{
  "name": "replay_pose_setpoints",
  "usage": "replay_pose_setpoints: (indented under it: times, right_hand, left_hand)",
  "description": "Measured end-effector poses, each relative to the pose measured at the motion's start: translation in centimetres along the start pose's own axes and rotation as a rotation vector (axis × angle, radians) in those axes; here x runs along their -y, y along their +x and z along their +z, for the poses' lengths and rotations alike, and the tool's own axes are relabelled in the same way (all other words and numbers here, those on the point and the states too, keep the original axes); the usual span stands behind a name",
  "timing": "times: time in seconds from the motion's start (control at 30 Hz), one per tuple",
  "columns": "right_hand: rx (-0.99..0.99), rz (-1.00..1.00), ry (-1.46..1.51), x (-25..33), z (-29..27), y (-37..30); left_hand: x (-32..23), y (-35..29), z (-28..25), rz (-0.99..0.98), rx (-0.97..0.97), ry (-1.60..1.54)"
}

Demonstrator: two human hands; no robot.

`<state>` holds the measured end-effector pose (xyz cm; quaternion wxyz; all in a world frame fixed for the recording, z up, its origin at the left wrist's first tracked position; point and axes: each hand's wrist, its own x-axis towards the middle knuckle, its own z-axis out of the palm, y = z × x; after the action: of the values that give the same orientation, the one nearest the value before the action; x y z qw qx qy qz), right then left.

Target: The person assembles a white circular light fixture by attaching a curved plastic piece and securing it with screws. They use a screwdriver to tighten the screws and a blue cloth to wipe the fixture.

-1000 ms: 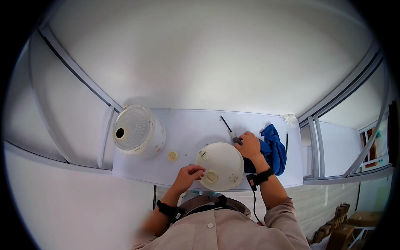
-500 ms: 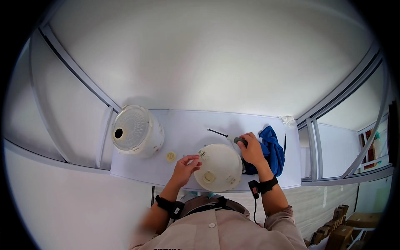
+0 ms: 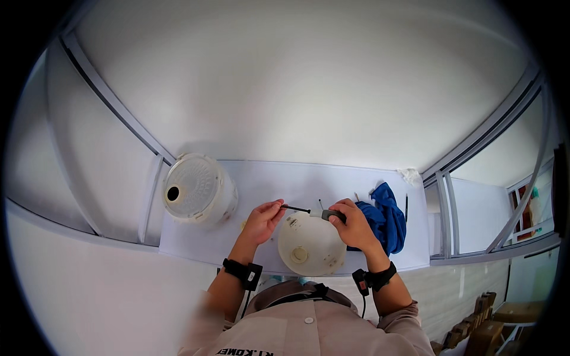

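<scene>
One black shaft [image 3: 295,208] we pinch with our left hand [image 3: 260,223], clasping a grey handle [image 3: 334,216] with our right hand [image 3: 356,226] over the white cover [image 3: 313,248], shirt lettering [image 3: 243,352] below it.

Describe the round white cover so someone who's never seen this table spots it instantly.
Start at the long white table. Around the middle of its near edge lies the round white cover. Unlike the white bucket at the left end, which has a black hole in its top, it bears a yellowish round fitting.
</scene>
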<state>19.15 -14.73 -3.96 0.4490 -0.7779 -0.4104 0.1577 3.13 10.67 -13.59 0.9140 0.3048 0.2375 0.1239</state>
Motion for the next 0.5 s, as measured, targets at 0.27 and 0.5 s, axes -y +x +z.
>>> replay_pose_setpoints:
  times: [0.27,0.5]
  right_hand:
    - [-0.001,0.061,-0.036,-1.4,0.9,0.0]
    - [-0.077,0.136,-0.086,-2.1,-0.3,-0.5]
  left_hand:
    - [0.1,1.2,-1.5,-0.039,-0.107,0.18]
    - [-0.6,2.5,-3.0,0.077,-0.199,0.785]
